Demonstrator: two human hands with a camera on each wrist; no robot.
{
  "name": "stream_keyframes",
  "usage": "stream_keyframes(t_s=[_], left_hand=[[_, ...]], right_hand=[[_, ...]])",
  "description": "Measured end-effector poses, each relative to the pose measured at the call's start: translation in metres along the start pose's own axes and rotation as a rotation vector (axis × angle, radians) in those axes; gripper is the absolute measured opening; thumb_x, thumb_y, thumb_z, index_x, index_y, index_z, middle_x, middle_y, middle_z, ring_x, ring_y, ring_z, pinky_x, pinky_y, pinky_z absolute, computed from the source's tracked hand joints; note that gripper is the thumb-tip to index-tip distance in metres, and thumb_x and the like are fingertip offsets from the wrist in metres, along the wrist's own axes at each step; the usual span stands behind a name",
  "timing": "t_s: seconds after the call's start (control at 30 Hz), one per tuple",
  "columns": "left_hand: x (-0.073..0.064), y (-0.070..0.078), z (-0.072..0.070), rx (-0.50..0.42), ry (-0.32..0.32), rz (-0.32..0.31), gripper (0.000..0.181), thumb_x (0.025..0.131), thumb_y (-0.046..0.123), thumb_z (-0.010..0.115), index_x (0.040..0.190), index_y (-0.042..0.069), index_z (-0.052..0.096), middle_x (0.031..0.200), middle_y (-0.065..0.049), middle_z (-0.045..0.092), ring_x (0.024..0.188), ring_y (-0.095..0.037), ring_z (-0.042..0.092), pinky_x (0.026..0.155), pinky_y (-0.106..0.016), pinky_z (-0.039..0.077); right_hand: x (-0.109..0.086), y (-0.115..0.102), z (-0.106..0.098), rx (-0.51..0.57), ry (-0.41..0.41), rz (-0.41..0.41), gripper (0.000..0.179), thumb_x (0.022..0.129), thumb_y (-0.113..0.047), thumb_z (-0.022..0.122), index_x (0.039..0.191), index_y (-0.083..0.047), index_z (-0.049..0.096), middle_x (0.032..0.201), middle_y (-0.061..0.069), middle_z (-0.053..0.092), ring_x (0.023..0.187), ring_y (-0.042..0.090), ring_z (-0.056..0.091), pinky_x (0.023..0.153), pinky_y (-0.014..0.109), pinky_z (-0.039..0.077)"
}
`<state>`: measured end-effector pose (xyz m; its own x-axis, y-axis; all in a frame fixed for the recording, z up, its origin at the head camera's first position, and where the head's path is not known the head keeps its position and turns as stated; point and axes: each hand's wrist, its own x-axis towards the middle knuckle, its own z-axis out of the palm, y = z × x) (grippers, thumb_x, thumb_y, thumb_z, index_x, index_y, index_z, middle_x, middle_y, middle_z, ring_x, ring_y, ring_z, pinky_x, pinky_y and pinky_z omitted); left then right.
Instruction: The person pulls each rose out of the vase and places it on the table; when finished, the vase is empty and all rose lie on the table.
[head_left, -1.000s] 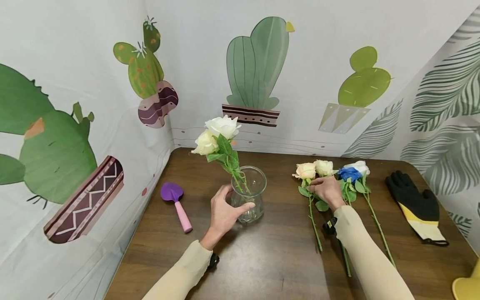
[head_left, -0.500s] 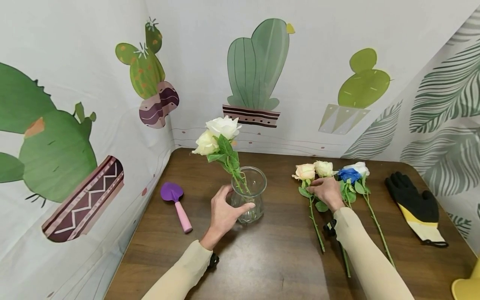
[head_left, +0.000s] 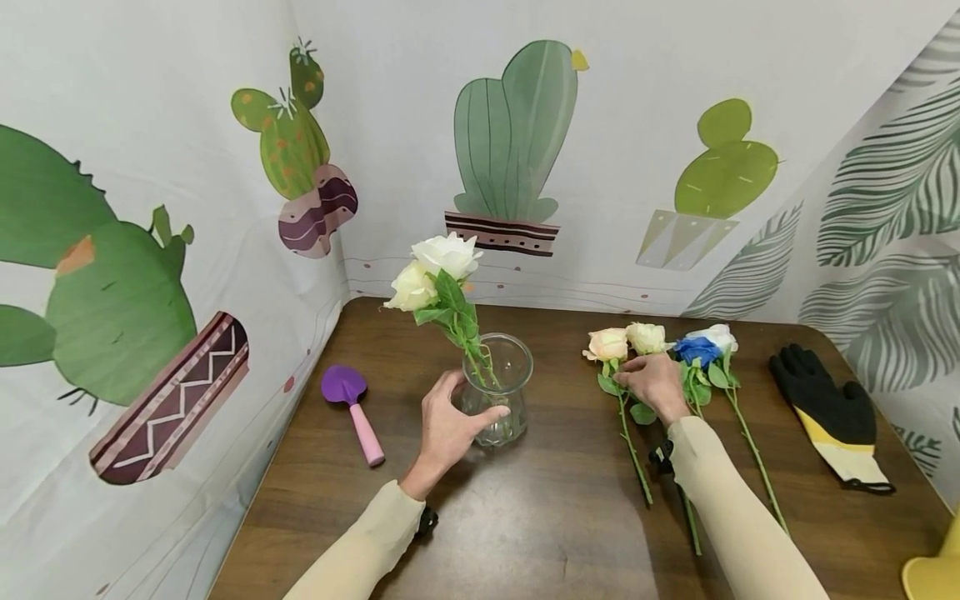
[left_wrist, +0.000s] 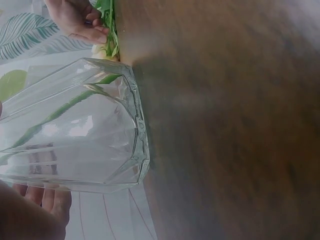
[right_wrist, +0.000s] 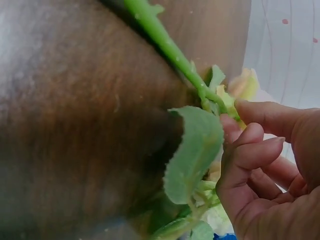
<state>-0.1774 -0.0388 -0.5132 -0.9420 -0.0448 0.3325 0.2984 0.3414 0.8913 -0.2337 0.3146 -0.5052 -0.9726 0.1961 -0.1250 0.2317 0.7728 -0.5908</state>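
Well left of the right hand [head_left: 654, 385], gripping glass vase [head_left: 514, 402] with left hand [head_left: 448, 422]; pinching peach rose [head_left: 608, 344] by stem [right_wrist: 172, 51] with the right. Could drag cream rose [head_left: 647, 337], just beyond right hand, by snagging leaves [right_wrist: 195, 152]; might tip vase by loosening grip under leaning blooms [head_left: 447, 254].

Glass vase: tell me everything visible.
The glass vase looks clear and colourless, with a round rim and faceted lower body. It stands upright on the brown table. The left hand grips its side, thumb in front. Two pale roses stand in it, blooms above the rim, leaning left.
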Motion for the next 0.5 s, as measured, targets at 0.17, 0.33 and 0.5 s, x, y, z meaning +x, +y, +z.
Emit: stream_keyframes(t_s=[0.17,0.33,0.5], left_hand=[[0.0,0.0,0.0,0.006,0.003,-0.008,0.067,0.067,0.031,0.105,0.123,0.007,0.077,0.113,-0.008,0.08,0.112,-0.028,0.075,0.102,-0.059,0.059],[0.0,0.0,0.001,0.005,0.003,-0.007,0.068,0.068,0.03,0.105,0.124,0.005,0.077,0.114,-0.009,0.08,0.112,-0.029,0.075,0.102,-0.059,0.059],[0.0,0.0,0.0,0.005,0.002,-0.01,0.069,0.067,0.03,0.105,0.124,0.004,0.077,0.114,-0.009,0.08,0.112,-0.029,0.075,0.102,-0.059,0.059]], right_hand=[[-0.004,-0.006,-0.003,0.031,0.026,0.005,0.035,0.097,-0.023,0.08,0.122,0.002,0.081,0.129,0.029,0.076,0.114,0.047,0.073,0.086,0.052,0.062],[-0.008,-0.015,-0.008,0.038,0.08,-0.033,0.033,0.096,-0.025,0.081,0.119,-0.002,0.083,0.12,0.023,0.081,0.118,0.046,0.073,0.091,0.051,0.06],[-0.017,-0.029,-0.014,0.049,0.138,-0.102,0.033,0.094,-0.025,0.083,0.119,-0.003,0.083,0.103,0.018,0.085,0.1,0.04,0.079,0.077,0.04,0.058]])
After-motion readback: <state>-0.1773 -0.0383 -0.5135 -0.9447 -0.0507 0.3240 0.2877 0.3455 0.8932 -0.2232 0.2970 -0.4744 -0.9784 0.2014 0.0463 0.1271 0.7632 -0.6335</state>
